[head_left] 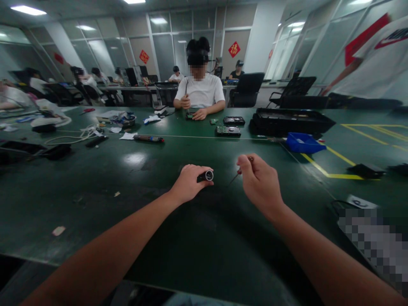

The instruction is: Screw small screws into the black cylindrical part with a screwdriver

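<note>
My left hand (188,182) is wrapped round a short black tube (206,175), shaped like a flashlight. Its round end, with a bright silver ring and a dark inside, faces right and toward me. In my right hand (259,178) is a thin screwdriver (238,173); its reddish-brown handle is partly hidden by my fingers. The slim shaft slants down and left toward the table. Both hands are above the dark green tabletop (197,255), with a gap between the screwdriver and the tube.
Across the table a person (200,91) handles a small part beside opened hard drives (228,131). A black tray (291,121) and blue bin (304,143) are back right. An electric screwdriver (148,138) and white cable (75,135) lie left. A blurred-out object (376,240) is near right.
</note>
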`<state>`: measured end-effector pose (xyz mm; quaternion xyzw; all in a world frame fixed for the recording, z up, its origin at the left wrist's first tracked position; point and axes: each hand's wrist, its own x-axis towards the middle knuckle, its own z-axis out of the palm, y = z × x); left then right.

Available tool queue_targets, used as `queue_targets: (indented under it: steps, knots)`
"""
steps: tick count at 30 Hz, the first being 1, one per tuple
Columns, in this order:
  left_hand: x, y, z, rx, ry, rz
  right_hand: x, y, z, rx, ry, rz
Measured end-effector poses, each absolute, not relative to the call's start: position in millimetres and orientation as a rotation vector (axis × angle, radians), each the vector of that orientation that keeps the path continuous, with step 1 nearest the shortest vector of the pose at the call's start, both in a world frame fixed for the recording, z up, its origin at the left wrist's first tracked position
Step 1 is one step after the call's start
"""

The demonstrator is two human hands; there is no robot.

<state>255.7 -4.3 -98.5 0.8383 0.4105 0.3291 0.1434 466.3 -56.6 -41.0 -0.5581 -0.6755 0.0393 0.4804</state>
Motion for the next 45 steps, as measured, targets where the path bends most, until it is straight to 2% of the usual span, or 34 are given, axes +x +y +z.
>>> queue_targets:
  steps: [4,13,23,45]
  knots:
    - [254.7,-3.2,-100.6,2.435,1.183,0.926,466.8,-62.3,-39.4,-1.276,-1.586,0.122]
    - [258.6,-3.7,-99.0,2.459,1.180,0.895,461.6,-62.2,-50.1,-1.204,-1.811,0.203]
    - [258.4,-2.4,-101.1,2.494,1.224,0.861,464.6,-58.3,-49.9,-1.280,-1.840,0.070]
    - [260.2,-1.4,-103.9,2.527,1.258,0.806,466.3,-57.7,-53.5,-1.218,-1.946,0.087]
